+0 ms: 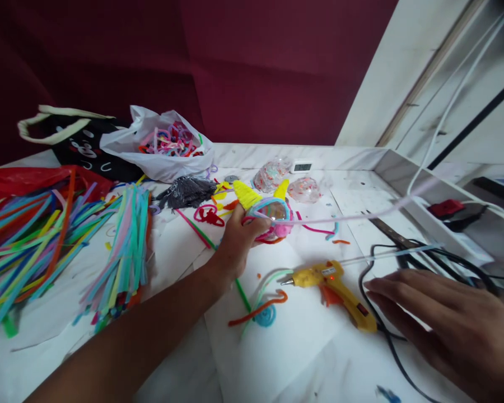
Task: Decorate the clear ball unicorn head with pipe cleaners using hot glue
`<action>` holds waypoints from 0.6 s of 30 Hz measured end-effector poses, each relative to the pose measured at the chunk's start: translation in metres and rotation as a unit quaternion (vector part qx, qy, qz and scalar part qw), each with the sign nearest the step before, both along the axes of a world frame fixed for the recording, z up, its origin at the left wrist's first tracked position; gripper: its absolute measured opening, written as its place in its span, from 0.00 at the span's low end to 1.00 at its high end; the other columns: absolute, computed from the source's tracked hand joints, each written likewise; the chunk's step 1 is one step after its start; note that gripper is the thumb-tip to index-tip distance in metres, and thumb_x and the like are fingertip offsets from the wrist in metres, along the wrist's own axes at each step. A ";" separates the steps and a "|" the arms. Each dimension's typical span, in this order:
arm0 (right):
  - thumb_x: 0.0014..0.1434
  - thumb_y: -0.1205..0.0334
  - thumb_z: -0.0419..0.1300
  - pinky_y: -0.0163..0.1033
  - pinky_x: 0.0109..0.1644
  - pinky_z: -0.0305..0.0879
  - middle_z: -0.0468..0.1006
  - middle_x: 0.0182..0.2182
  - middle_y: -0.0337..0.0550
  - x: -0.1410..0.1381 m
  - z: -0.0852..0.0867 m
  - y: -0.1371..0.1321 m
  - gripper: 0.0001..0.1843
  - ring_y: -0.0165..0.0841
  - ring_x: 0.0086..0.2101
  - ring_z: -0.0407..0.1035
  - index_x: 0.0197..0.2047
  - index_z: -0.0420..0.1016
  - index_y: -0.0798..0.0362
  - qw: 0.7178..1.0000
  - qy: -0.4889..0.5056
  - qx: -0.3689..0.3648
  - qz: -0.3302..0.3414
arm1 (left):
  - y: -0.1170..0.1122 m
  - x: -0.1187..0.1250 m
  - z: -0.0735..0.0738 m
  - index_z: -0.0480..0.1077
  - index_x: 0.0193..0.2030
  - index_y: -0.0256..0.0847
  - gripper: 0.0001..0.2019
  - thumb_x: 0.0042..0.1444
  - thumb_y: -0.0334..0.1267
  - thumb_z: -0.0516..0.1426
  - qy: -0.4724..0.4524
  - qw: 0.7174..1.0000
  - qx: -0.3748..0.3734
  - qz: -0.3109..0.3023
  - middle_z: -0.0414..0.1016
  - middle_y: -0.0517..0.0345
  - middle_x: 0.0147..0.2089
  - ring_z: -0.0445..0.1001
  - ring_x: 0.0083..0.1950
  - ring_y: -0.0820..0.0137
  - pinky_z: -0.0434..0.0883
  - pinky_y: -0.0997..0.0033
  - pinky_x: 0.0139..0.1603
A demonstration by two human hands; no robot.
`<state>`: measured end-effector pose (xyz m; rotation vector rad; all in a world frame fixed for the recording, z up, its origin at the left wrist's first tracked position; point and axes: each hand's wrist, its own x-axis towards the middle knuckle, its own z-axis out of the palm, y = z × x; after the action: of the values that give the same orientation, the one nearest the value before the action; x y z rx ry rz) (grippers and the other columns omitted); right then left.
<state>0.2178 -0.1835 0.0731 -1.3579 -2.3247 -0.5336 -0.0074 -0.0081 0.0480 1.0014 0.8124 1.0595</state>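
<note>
My left hand [239, 238] is closed around a small pipe-cleaner craft figure [281, 228] with a light blue ring, pink parts and two yellow pointed ears [246, 195]. From beside my left thumb a long pale pink pipe cleaner [357, 217] stretches out to the right. My right hand [441, 319], slightly blurred, is at the lower right with fingers extended and nothing visible in them. Just left of it lies a yellow hot glue gun [342, 285] with a lit red light and a clear glue stick at its back. Close by are a blue coil [264, 315] and an orange pipe cleaner [258, 310].
Bundles of coloured pipe cleaners [124, 246] cover the left side. Behind stand a white bag [159, 162] of pipe cleaner pieces and a black bag [90, 148]. Clear plastic domes [304, 190] sit at the back. Scissors [392, 232] and a black cord [361, 274] lie right.
</note>
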 end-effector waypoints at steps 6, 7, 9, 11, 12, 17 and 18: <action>0.67 0.59 0.51 0.35 0.38 0.74 0.77 0.43 0.48 0.009 -0.030 -0.016 0.12 0.33 0.38 0.75 0.49 0.71 0.52 0.989 0.012 -0.123 -0.086 | 0.001 -0.001 0.002 0.65 0.42 0.41 0.19 0.42 0.35 0.63 -0.007 1.000 0.019 -0.005 0.72 0.63 0.37 0.73 0.36 0.72 0.76 0.66 0.39; 0.66 0.58 0.52 0.36 0.42 0.74 0.76 0.45 0.47 0.007 -0.034 -0.016 0.14 0.34 0.42 0.74 0.52 0.70 0.51 0.984 0.029 -0.151 -0.094 | 0.001 -0.001 0.002 0.65 0.43 0.41 0.19 0.42 0.35 0.63 -0.004 1.000 0.018 -0.005 0.72 0.63 0.37 0.73 0.36 0.72 0.76 0.66 0.39; 0.66 0.55 0.52 0.39 0.45 0.74 0.76 0.47 0.46 0.002 -0.042 -0.011 0.17 0.35 0.43 0.74 0.55 0.68 0.49 0.968 0.063 -0.214 -0.116 | 0.000 0.000 0.001 0.65 0.42 0.41 0.19 0.42 0.35 0.63 0.007 1.000 0.015 -0.001 0.72 0.63 0.38 0.73 0.36 0.72 0.76 0.66 0.38; 0.65 0.53 0.51 0.39 0.41 0.74 0.77 0.44 0.46 -0.001 -0.049 -0.001 0.18 0.35 0.39 0.75 0.54 0.69 0.50 0.945 0.095 -0.275 -0.148 | -0.001 0.000 0.001 0.65 0.42 0.42 0.19 0.42 0.36 0.63 0.015 1.000 0.012 0.002 0.72 0.64 0.38 0.73 0.37 0.72 0.76 0.67 0.39; 0.64 0.53 0.52 0.39 0.39 0.73 0.78 0.42 0.45 -0.001 -0.052 0.004 0.18 0.35 0.37 0.75 0.53 0.69 0.50 0.933 0.111 -0.301 -0.165 | -0.002 0.000 0.001 0.66 0.42 0.42 0.20 0.41 0.36 0.63 0.013 1.000 0.011 0.000 0.72 0.64 0.38 0.73 0.37 0.72 0.75 0.67 0.40; 0.58 0.54 0.56 0.35 0.27 0.63 0.77 0.28 0.37 -0.001 -0.057 0.022 0.17 0.32 0.26 0.70 0.50 0.71 0.50 0.876 0.181 -0.398 -0.204 | -0.002 -0.001 0.003 0.66 0.43 0.41 0.21 0.39 0.34 0.63 -0.024 0.999 0.034 0.000 0.72 0.64 0.37 0.73 0.39 0.73 0.71 0.70 0.46; 0.57 0.55 0.57 0.35 0.25 0.61 0.76 0.25 0.36 -0.001 -0.056 0.023 0.16 0.31 0.23 0.68 0.47 0.72 0.50 0.868 0.201 -0.403 -0.207 | -0.003 -0.001 0.004 0.66 0.44 0.40 0.21 0.39 0.34 0.63 -0.028 0.999 0.043 0.001 0.73 0.64 0.38 0.73 0.40 0.73 0.71 0.70 0.47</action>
<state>0.2165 -0.1603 0.0174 -2.0972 -1.9420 0.6671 -0.0087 -0.0106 0.0519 1.0384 0.7273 1.1266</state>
